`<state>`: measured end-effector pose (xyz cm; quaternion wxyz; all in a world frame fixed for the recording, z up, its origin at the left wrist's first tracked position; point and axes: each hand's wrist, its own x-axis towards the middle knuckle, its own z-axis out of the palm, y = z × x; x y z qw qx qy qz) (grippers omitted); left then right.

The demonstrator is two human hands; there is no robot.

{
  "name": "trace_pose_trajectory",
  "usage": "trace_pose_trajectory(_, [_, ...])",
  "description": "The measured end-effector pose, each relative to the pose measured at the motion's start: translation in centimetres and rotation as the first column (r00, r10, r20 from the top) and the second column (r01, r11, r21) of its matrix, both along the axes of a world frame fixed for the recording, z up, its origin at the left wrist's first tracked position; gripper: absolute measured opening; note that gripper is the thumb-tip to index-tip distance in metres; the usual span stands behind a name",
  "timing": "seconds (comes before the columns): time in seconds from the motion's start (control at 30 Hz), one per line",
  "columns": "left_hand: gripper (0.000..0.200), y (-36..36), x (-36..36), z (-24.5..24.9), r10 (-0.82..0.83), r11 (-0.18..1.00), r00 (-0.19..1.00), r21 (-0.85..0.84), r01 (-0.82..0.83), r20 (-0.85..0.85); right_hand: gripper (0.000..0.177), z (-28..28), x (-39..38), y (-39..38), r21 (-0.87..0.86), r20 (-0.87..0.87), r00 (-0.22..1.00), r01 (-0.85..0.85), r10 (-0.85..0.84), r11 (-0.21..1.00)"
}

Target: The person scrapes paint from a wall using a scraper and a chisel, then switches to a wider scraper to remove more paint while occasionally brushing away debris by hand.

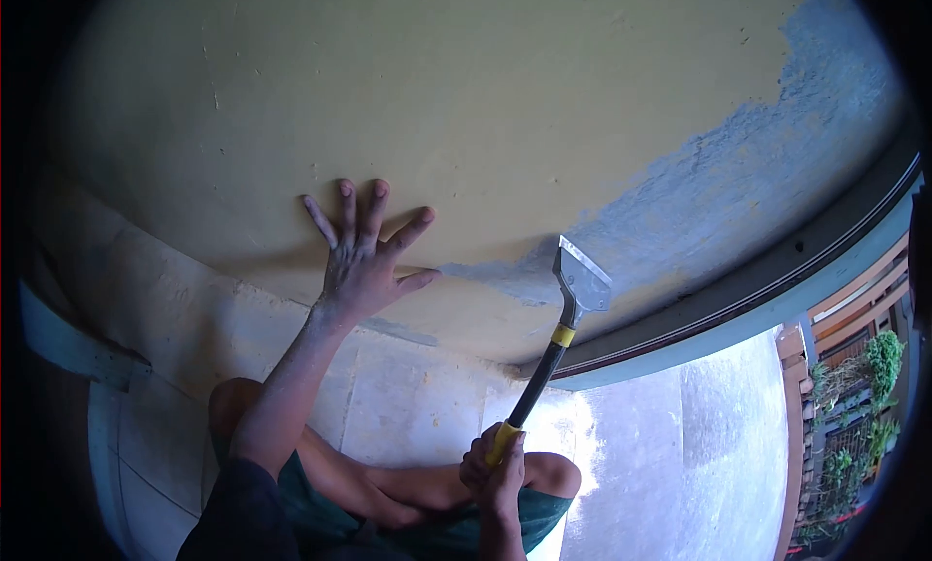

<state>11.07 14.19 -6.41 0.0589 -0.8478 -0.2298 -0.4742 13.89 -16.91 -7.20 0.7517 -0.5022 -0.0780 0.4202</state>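
While seated cross-legged, presses left hand [361,260] flat on yellow wall [485,95], fingers splayed apart, gripping nothing; clamps right hand [495,474] round handle of scraper [558,338]; holds blade [582,278] against wall at edge of scraped grey-blue patch [738,163]. Notes greenery [879,362] far right, pots not discernible.

Dark sleeve [241,511] on the left arm, dust-powdered left hand [359,270], green shorts [320,514] — knees bare

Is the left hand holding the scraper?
No, the left hand lies spread flat on the yellow wall, while the right hand grips the scraper.
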Motion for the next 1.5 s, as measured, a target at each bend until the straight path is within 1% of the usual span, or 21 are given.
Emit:
trace_pose_trajectory(0.07, [0.097, -0.1, 0.1, -0.1, 0.004, 1.0, 1.0, -0.004, -0.004, 0.0, 0.05, 0.1, 0.4, -0.2, 0.003, 0.03, 0.999, -0.036, 0.036, 0.999])
trace_pose_trajectory(0.23, [0.096, 0.0, 0.2, 0.0, 0.016, 1.0, 1.0, 0.008, -0.016, -0.002, 0.052, 0.2, -0.1, -0.1, -0.016, 0.008, 1.0, -0.011, 0.011, 1.0])
trace_pose_trajectory(0.3, [0.107, 0.0, 0.2, 0.1, 0.031, 0.998, 0.999, 0.061, -0.03, -0.025, 0.054, 0.2, -0.2, -0.1, -0.022, -0.005, 1.0, -0.004, 0.004, 1.0])
trace_pose_trajectory(0.37, [0.107, 0.0, 0.2, 0.1, 0.027, 0.998, 0.999, 0.063, -0.026, -0.021, 0.053, 0.0, -0.3, 0.0, 0.008, -0.019, 1.0, -0.009, 0.009, 1.0])
trace_pose_trajectory(0.5, [0.107, 0.1, 0.1, 0.1, 0.017, 0.998, 1.0, 0.064, -0.016, -0.02, 0.053, 0.2, -0.5, 0.4, -0.01, -0.011, 1.0, 0.002, -0.002, 1.0])
trace_pose_trajectory(0.57, [0.107, 0.0, 0.1, 0.2, 0.016, 0.998, 1.0, 0.06, -0.015, -0.015, 0.053, 0.1, -0.5, 0.6, 0.011, -0.036, 0.999, 0.006, -0.006, 1.0])
trace_pose_trajectory(0.73, [0.107, 0.0, 0.1, 0.1, 0.023, 0.998, 1.0, 0.057, -0.022, -0.017, 0.054, 0.5, -0.5, 0.4, -0.021, -0.001, 1.0, 0.015, -0.015, 1.0])
trace_pose_trajectory(0.8, [0.106, 0.0, 0.1, 0.2, 0.021, 0.999, 1.0, 0.05, -0.02, -0.015, 0.054, 0.5, -0.4, 0.3, -0.031, 0.012, 1.0, 0.016, -0.016, 0.999])
trace_pose_trajectory(0.87, [0.106, 0.1, 0.1, 0.1, 0.022, 0.998, 1.0, 0.059, -0.021, -0.014, 0.054, 0.3, -0.4, 0.2, -0.028, -0.041, 0.999, 0.025, -0.026, 0.999])
trace_pose_trajectory(0.9, [0.105, 0.1, 0.1, 0.0, 0.024, 0.998, 1.0, 0.061, -0.023, -0.018, 0.054, 0.4, -0.3, 0.3, -0.027, -0.039, 0.999, 0.025, -0.026, 0.999])
trace_pose_trajectory(0.97, [0.105, 0.1, 0.0, 0.2, 0.021, 0.998, 1.0, 0.053, -0.02, -0.017, 0.054, 0.6, -0.2, 0.5, -0.009, 0.019, 1.0, 0.011, -0.011, 1.0])
trace_pose_trajectory(1.1, [0.105, -0.1, 0.1, 0.1, 0.028, 0.998, 0.999, 0.049, -0.027, -0.022, 0.054, 0.7, -0.2, 0.2, -0.008, 0.012, 1.0, 0.006, -0.006, 1.0])
trace_pose_trajectory(1.17, [0.105, 0.1, 0.2, 0.2, 0.023, 0.998, 1.0, 0.056, -0.022, -0.018, 0.054, 0.7, -0.2, 0.3, -0.044, -0.009, 1.0, 0.009, -0.009, 0.999])
trace_pose_trajectory(1.23, [0.105, 0.1, 0.1, 0.0, 0.019, 0.999, 1.0, 0.05, -0.018, -0.019, 0.052, 1.0, 0.0, 0.7, -0.053, 0.014, 1.0, 0.024, -0.023, 0.998])
trace_pose_trajectory(1.3, [0.096, 0.0, 0.2, 0.0, 0.013, 1.0, 1.0, 0.018, -0.013, 0.01, 0.05, 1.1, -0.1, 0.6, -0.071, 0.03, 0.999, 0.042, -0.04, 0.997])
trace_pose_trajectory(1.33, [0.096, -0.1, 0.1, -0.1, 0.012, 1.0, 1.0, 0.013, -0.012, 0.006, 0.05, 1.1, -0.2, 0.4, -0.062, 0.024, 0.999, 0.037, -0.035, 0.997])
trace_pose_trajectory(1.4, [0.106, 0.1, 0.1, 0.1, 0.012, 0.999, 1.0, 0.044, -0.011, -0.02, 0.049, 1.1, -0.3, 0.5, -0.043, 0.023, 0.999, 0.03, -0.029, 0.999])
trace_pose_trajectory(1.47, [0.106, 0.2, 0.1, 0.2, 0.019, 0.998, 1.0, 0.056, -0.017, -0.018, 0.049, 1.1, -0.3, 0.5, -0.069, -0.025, 0.999, 0.037, -0.039, 0.997])
trace_pose_trajectory(1.5, [0.106, 0.1, 0.1, 0.0, 0.022, 0.998, 1.0, 0.056, -0.02, -0.022, 0.049, 1.2, -0.1, 0.7, -0.071, -0.023, 0.999, 0.034, -0.036, 0.997])
